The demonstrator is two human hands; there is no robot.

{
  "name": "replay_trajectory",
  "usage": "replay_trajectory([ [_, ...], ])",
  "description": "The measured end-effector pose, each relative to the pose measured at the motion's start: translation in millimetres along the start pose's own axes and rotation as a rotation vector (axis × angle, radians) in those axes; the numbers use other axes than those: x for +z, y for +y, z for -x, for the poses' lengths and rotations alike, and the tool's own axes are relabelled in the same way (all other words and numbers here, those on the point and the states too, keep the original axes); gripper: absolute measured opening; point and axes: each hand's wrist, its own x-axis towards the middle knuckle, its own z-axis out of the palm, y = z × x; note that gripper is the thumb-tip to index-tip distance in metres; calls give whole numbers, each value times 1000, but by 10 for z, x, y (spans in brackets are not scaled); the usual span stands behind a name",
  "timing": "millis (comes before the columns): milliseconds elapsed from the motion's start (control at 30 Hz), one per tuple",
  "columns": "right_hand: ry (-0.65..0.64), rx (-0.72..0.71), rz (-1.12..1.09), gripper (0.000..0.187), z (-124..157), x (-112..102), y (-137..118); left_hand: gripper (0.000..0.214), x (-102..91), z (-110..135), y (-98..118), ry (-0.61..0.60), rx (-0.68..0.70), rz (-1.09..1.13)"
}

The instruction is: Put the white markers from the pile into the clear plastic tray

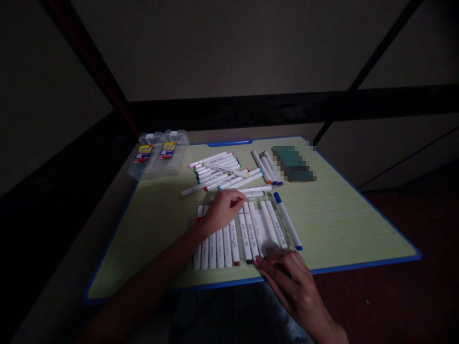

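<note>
Rows of white markers lie side by side in a clear plastic case (263,229) near the table's front edge. Over its upper middle reaches my left hand (225,209), fingers pinched together close to the tops of the markers; anything between them is hidden. At the case's lower edge, my right hand (293,276) has its fingertips closed at the pink end of a white marker (254,231). Right of the case lies a blue-capped marker (289,222). Behind it is a loose pile of white markers (222,172) with variously coloured ends.
Two clear plastic cases (168,157) with yellow and blue labels stand at the table's back left. More markers (263,165) lie beside a blurred greenish flat object (294,163). The pale table (344,224) has a blue edge, with a panelled wall behind.
</note>
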Motion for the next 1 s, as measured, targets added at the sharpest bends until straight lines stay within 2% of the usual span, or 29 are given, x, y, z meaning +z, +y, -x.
replay_trajectory([
  [333, 16, 31, 9, 23, -19, -4, -6, 12, 3, -14, 12, -6, -20, -17],
  [567, 13, 38, 24, 22, -18, 4, -3, 12, -1, -16, 13, -7, 26, -47],
  [733, 21, 31, 16, 21, -35, 3, 8, 14, -16, -8, 25, -33, 84, -79],
  [1000, 28, 36, 3, 25, -19, 8, 27, 20, -29, 31, 80, -128, 74, -150],
])
